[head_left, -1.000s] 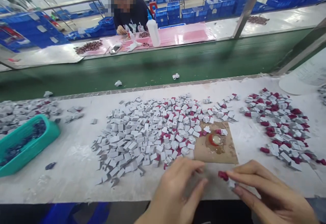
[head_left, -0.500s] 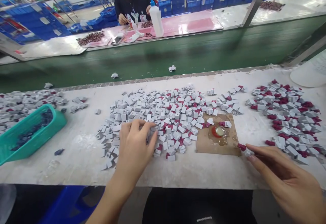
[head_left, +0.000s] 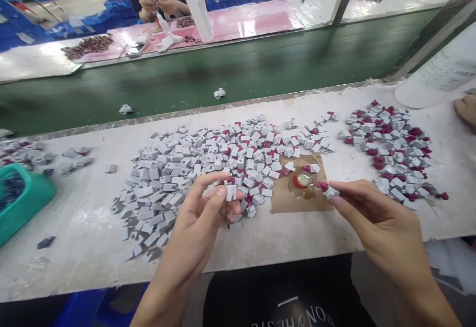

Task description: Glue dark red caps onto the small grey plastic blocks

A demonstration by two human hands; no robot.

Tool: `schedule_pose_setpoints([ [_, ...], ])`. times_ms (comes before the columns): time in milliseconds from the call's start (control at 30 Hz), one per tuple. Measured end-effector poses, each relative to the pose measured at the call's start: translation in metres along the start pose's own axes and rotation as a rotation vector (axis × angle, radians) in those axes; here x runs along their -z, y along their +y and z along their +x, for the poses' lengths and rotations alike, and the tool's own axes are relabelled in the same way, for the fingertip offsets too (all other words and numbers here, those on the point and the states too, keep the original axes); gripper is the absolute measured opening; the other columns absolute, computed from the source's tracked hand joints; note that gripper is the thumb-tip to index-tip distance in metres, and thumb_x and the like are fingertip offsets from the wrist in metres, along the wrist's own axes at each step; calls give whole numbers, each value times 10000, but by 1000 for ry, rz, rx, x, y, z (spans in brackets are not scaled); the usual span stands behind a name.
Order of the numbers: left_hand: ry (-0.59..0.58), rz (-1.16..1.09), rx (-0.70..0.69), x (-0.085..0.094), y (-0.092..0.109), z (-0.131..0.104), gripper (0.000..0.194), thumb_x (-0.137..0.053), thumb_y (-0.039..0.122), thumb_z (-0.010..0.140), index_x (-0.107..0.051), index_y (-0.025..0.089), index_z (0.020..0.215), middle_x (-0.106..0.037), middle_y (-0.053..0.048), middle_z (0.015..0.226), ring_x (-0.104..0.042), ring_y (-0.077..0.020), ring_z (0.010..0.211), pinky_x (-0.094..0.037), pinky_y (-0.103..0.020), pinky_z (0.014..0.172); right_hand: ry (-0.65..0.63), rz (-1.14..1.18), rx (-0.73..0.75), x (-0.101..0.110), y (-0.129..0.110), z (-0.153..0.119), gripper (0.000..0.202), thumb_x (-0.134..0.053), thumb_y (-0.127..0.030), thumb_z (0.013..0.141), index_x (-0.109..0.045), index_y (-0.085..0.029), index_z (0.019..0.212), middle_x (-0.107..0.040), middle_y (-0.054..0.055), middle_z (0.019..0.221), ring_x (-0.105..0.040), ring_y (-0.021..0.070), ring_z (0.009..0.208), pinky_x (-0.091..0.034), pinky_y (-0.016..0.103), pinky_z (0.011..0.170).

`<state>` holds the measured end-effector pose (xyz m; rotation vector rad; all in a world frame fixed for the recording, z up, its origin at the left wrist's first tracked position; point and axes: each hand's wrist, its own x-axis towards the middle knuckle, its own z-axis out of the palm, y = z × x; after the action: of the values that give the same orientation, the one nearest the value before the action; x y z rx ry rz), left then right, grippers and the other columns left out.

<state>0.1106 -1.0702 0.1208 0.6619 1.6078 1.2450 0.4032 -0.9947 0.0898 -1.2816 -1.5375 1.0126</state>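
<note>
My left hand [head_left: 208, 208] is closed on a small grey plastic block [head_left: 231, 192], raised over the front of a heap of similar grey blocks [head_left: 163, 168], some with dark red parts. Between thumb and fingertips, my right hand [head_left: 379, 218] pinches a small grey and dark red piece [head_left: 328, 189] above the right edge of a brown cardboard square [head_left: 280, 200]. A red-rimmed round cap [head_left: 303, 179] filled with clear, glossy liquid rests on that cardboard, with wet patches around it. Some pieces lie on its upper edge.
Another pile of grey and red pieces [head_left: 390, 148] lies at the right, near a large white bottle [head_left: 435, 74]. A teal bin [head_left: 37, 193] with dark pieces stands left. Beyond the green belt [head_left: 178, 79], a person works at a pink-topped bench [head_left: 256, 20]. Someone's hand [head_left: 465, 110] shows far right.
My left hand has lifted off the heap, now with a grey block in its fingers. My right hand keeps its piece and sits closer to the cardboard. The camera view has shifted right.
</note>
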Motion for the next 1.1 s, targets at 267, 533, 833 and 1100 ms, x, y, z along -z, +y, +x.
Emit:
schedule_pose_setpoints([
  [267,-116,93,-41,-33,-19,-10,309,-859,447,1039,-831,311,1315,-837,-47,1043,-747,-204,789,-654,-344,779,-43,81,30,-11,2,12,170,-858,-282,1052,-942,-345,1187,-878,56,1118,-840,256,1050,-721,394,867],
  [533,-83,291,-336,-45,-36,-16,172,-692,406,1164,-851,360,1212,-850,-32,1202,-810,-248,1084,-650,-384,1022,-39,24,39,-18,6,12,195,-828,-237,1061,-936,-323,1198,-866,64,1108,-833,259,1053,-706,420,879],
  [833,-190,153,-52,-54,-32,-13,274,-848,573,1042,-891,308,1092,-733,6,738,-688,-179,658,-596,-267,615,-29,14,65,-19,6,11,220,-822,-189,1056,-936,-317,1192,-859,51,1079,-830,232,1022,-698,374,860],
  [1100,-258,-8,-57,-73,-24,5,248,-933,418,995,-904,299,1211,-854,-20,954,-824,-201,852,-714,-298,859,-85,419,-100,-15,4,10,206,-880,-242,1058,-948,-384,1189,-919,-1,1173,-893,204,1125,-738,293,1001],
])
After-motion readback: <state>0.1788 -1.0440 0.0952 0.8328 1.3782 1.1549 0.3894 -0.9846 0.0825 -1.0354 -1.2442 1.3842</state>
